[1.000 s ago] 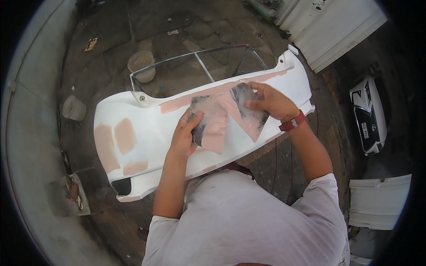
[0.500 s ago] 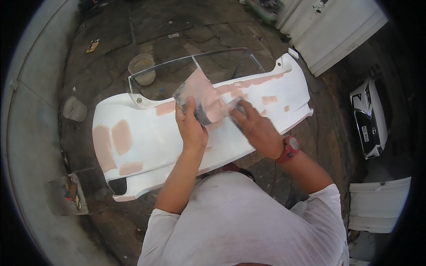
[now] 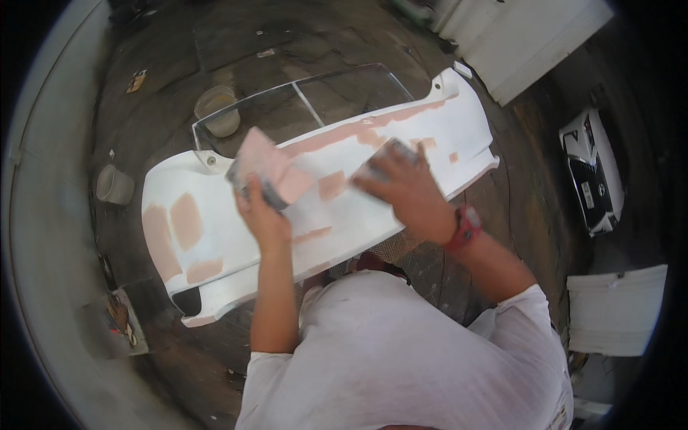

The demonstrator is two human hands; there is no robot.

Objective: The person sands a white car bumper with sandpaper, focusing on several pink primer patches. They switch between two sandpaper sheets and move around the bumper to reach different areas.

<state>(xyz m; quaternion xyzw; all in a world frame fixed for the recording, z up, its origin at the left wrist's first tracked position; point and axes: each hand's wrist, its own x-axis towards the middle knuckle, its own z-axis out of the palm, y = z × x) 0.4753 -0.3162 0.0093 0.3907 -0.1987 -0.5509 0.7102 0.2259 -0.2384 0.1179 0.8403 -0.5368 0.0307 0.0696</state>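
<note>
A white car bumper (image 3: 226, 226) lies across in front of me, marked with several pink filler patches (image 3: 187, 221). Over its middle, my left hand (image 3: 264, 221) is closed on a square putty board (image 3: 266, 170), grey-edged and coated with pink filler. To the right of the board, and apart from it, my right hand (image 3: 416, 197) is above the bumper. Its fingers are curled around a flat grey spreader (image 3: 394, 152), blurred by motion. On that wrist sits a red watch (image 3: 469, 223).
A thin metal frame (image 3: 304, 102) rises behind the bumper, with a bucket (image 3: 223, 125) beyond it. Another bucket (image 3: 115, 185) stands by the left wall (image 3: 43, 179). At right are a white bumper with a black grille (image 3: 598, 179) and white panels (image 3: 534, 50). A tool box (image 3: 132, 337) sits lower left.
The board in my left hand has moved left, away from the spreader. My right hand has lifted off the board and holds the spreader over the bumper. The view has shifted slightly.
</note>
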